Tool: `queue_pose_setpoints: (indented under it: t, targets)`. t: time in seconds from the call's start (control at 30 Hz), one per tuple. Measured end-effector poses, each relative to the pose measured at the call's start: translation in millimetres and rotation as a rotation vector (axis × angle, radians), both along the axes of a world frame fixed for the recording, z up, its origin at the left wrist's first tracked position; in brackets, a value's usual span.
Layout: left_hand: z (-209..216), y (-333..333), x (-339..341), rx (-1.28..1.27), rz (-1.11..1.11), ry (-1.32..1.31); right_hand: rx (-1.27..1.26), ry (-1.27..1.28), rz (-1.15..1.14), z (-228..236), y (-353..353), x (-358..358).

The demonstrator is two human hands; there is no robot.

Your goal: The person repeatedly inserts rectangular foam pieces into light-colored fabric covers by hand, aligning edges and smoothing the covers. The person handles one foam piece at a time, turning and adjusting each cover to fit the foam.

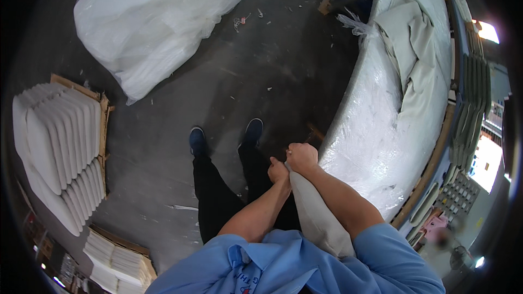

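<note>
A light grey fabric-covered pad [316,209] sits between my forearms, one end against my body. At its far end, both hands are closed close together. My right hand [302,157] is a fist gripping the fabric edge, with its fingertips turned out of sight. Just left of it and slightly nearer, my left hand [278,172] pinches the same end, thumb up. A loose beige fabric cover [408,43] lies crumpled on the film-wrapped worktable [365,147] to my right.
White foam pads [60,136] stand in rows in a cardboard-edged stack at left. Another white stack [120,261] is nearer. A large plastic-wrapped white bundle [147,27] lies on the floor ahead. Grey-green pads [475,103] line the far right. Scraps [239,22] dot the floor.
</note>
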State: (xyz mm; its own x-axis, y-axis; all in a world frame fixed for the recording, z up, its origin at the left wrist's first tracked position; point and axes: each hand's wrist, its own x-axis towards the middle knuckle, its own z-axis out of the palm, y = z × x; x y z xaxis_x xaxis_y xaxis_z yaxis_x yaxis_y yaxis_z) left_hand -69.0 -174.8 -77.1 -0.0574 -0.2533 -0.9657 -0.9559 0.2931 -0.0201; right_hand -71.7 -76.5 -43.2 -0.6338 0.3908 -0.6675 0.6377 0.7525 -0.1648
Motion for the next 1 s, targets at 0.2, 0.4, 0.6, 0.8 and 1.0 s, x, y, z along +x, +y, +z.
queue_pose_setpoints:
  t: [0.2,0.4,0.6,0.8,1.0]
  targets:
    - [-20.6,0.0,11.6,-0.135,-0.208,-0.031,-0.097,-0.033,0.016,-9.5,15.1,-16.3]
    - [-41.2,19.2,0.6,-0.13,-0.314,-0.038,-0.029,-0.073,-0.054,-32.3,18.6,2.0]
    - [-12.2,-56.1,2.4,0.513,0.422,-0.377,0.015,-0.068,-0.077,-31.0,8.6,5.2]
    - [3.7,-60.8,18.8,0.97,0.546,-0.543,0.018,-0.078,-0.126,-29.7,10.6,-0.2]
    - [16.2,-42.8,27.8,0.866,0.57,-0.399,-0.003,-0.07,-0.129,-29.3,12.1,4.4]
